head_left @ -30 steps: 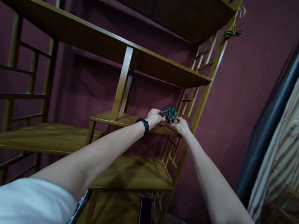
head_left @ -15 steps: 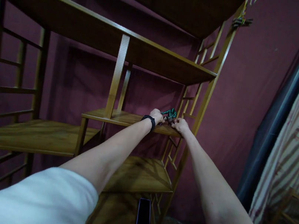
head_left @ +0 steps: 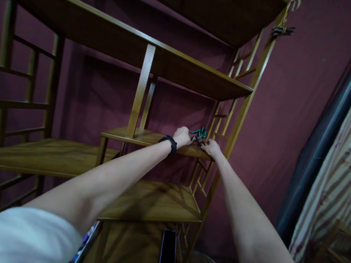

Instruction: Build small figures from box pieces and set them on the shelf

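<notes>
Head view: we are gripping a green bundle (head_left: 199,133) with our left hand (head_left: 182,136) and right hand (head_left: 211,148) on the small shelf (head_left: 148,139).

Bundle (head_left: 199,133) on small shelf (head_left: 148,138) — phone (head_left: 169,248) on shelf below.

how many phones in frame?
1. The phone lies face up on the lowest shelf board of the wooden shelf unit, below both hands. Others may be hidden behind the arms.
</notes>
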{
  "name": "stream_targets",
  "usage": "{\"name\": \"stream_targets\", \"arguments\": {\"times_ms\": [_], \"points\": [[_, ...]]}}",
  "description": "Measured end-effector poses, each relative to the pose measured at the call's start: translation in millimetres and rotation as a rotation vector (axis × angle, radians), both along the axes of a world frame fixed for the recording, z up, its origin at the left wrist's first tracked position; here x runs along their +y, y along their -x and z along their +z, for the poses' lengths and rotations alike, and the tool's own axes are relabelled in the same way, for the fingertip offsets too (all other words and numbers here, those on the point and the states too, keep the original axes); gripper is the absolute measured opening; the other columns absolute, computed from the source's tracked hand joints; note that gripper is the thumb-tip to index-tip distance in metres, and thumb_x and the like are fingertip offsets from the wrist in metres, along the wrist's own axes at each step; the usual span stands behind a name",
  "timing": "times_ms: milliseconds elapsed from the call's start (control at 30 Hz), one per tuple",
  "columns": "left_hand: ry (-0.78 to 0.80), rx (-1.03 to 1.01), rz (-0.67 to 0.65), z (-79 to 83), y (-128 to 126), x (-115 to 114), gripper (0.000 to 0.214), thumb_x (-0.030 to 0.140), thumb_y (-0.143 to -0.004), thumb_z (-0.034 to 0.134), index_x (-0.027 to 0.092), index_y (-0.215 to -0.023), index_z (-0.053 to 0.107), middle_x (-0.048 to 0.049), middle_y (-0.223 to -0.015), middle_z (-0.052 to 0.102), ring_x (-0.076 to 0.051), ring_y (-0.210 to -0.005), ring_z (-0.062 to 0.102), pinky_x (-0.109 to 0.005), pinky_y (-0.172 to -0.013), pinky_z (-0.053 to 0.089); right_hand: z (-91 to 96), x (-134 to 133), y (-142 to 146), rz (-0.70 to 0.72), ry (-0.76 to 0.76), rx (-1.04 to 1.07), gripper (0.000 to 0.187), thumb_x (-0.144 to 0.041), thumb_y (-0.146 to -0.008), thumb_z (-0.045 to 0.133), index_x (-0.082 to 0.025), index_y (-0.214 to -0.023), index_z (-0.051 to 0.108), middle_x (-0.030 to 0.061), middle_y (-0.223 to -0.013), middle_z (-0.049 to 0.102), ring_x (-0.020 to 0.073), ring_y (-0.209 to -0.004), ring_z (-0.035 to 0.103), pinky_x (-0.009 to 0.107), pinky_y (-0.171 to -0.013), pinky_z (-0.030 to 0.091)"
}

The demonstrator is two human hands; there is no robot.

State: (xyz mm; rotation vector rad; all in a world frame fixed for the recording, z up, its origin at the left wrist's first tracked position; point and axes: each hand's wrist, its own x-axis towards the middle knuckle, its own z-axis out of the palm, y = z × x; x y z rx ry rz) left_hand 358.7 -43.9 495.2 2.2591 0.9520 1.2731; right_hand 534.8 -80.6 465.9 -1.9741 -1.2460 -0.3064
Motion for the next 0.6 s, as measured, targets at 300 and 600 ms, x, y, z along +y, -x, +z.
{"name": "stream_targets", "arguments": {"times_ms": [300, 600], "points": [[-0.030, 0.196, -0.510, -168.5, 192, -146, 0.028, 0.028, -0.084, 0.046, 0.031, -0.105, 0.065, 0.0002, -0.115, 0.061, -0.018, -0.105, 0.055, -0.026, -0.092, 0.040, -53.8, -92, 68, 0.309, -0.669, 0.100, 0.038, -0.025, -0.073, 0.052, -0.017, -0.110, 0.057, 0.0100, -0.110, 0.060, 0.0192, -0.096, 0.059, 0.035, -0.086, 0.046], [0.450, 0.432, 0.036, -398.9, 349, -138, 0.026, 0.026, -0.081, 0.048, 0.031, -0.096, 0.068, -0.0010, -0.106, 0.066, -0.019, -0.097, 0.061, -0.027, -0.083, 0.044, -350.2, -173, 239, 0.407, -0.154, 0.887, 0.036, -0.040, -0.069, 0.061, -0.025, -0.101, 0.063, 0.0069, -0.106, 0.063, 0.0248, -0.088, 0.064, 0.039, -0.076, 0.054]]}}
